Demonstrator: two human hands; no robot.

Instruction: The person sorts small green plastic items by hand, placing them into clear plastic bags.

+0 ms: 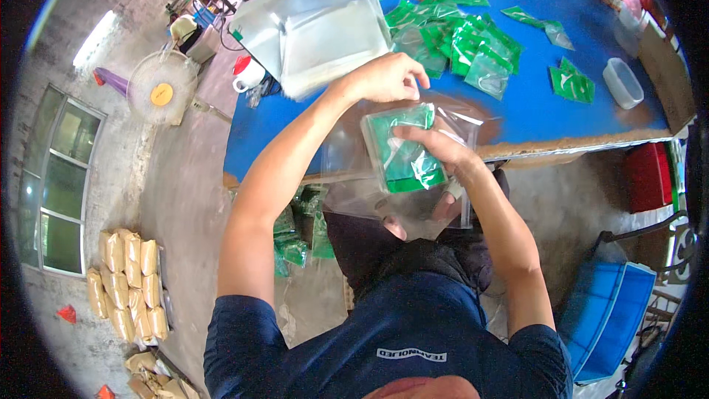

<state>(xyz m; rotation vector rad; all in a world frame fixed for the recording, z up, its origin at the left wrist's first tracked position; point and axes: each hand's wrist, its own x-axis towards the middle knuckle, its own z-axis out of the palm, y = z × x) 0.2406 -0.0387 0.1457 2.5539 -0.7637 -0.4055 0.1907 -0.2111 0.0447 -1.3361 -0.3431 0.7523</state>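
Observation:
My right hand [446,149] grips a stack of green packets [402,166], thumb across the front and the other fingers mostly hidden behind. A large clear plastic bag [465,129] spreads around the stack; whether the packets are inside it I cannot tell. Just above the stack, over the table's near edge, my left hand [391,77] has its fingers curled in. Anything between those fingers is too small to make out. Beside the left hand lies a metal tray [258,26] with clear plastic sheets or bags [332,33] in it.
Loose green packets [473,41] are heaped on the blue table [532,114], a few lying apart to the right. A clear plastic tub [622,83] stands near the right edge. More green packets [295,251] lie below the table; a blue crate [605,318] is at lower right.

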